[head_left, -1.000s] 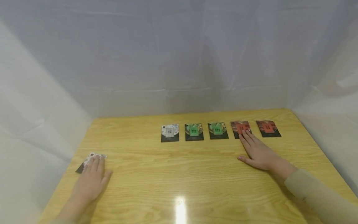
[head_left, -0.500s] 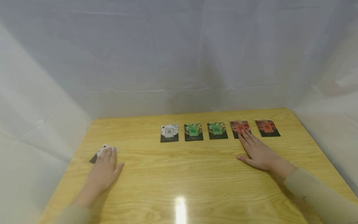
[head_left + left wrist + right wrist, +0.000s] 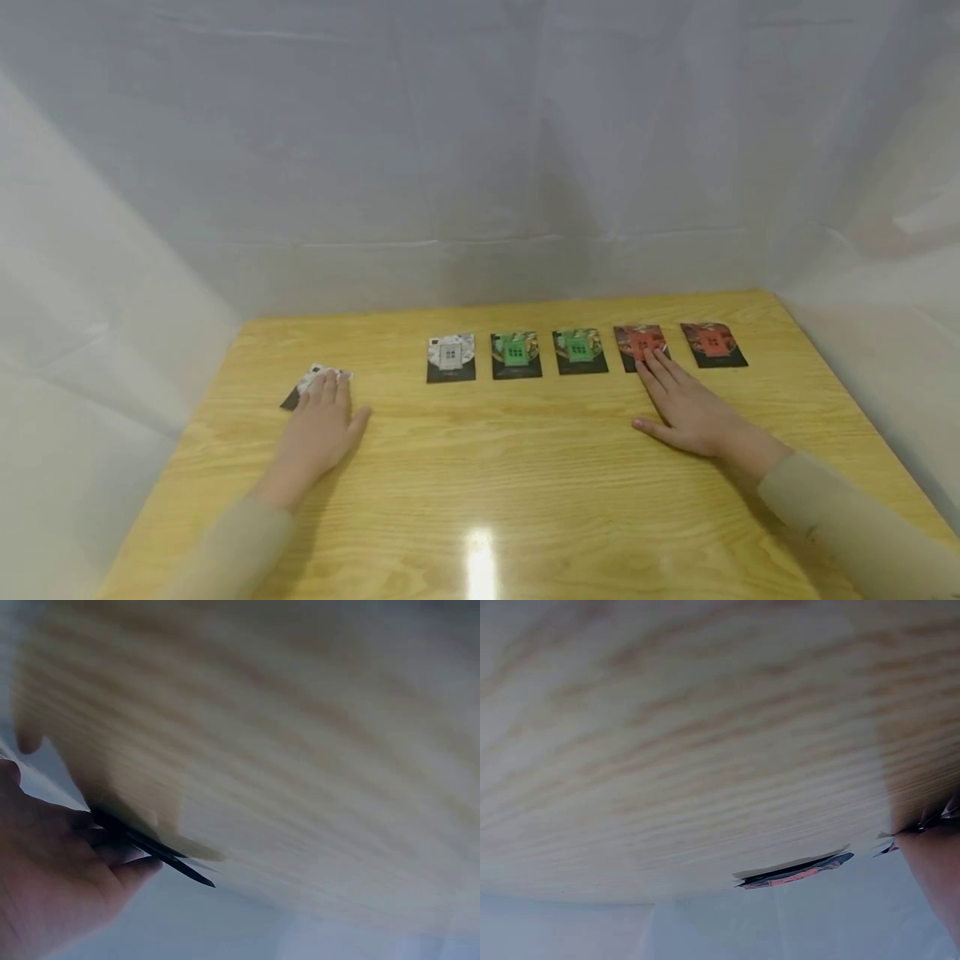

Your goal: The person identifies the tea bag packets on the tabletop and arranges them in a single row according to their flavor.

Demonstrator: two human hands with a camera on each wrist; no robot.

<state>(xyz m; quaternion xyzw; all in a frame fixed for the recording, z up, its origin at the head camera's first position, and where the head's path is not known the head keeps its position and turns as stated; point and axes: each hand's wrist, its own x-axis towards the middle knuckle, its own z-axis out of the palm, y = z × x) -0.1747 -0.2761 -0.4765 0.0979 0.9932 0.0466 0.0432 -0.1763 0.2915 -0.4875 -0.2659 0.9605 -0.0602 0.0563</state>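
At the table's left, my left hand lies palm down with straight fingers on a flat white-and-black packet, which sits askew and is partly covered. In the left wrist view the fingers touch the dark packet from above. On the right, the extended fingers of my right hand rest on the lower part of a red-and-black packet. It belongs to a row with a white packet, two green packets and another red packet.
The row of packets lies along the back of the wooden table, with small gaps between them. A pale sheet hangs behind the table and along both sides. A bright light reflection shows near the front.
My left hand has slid away from me and to the right, and the white packet under its fingers has moved along with it. The right hand stays on the red packet.
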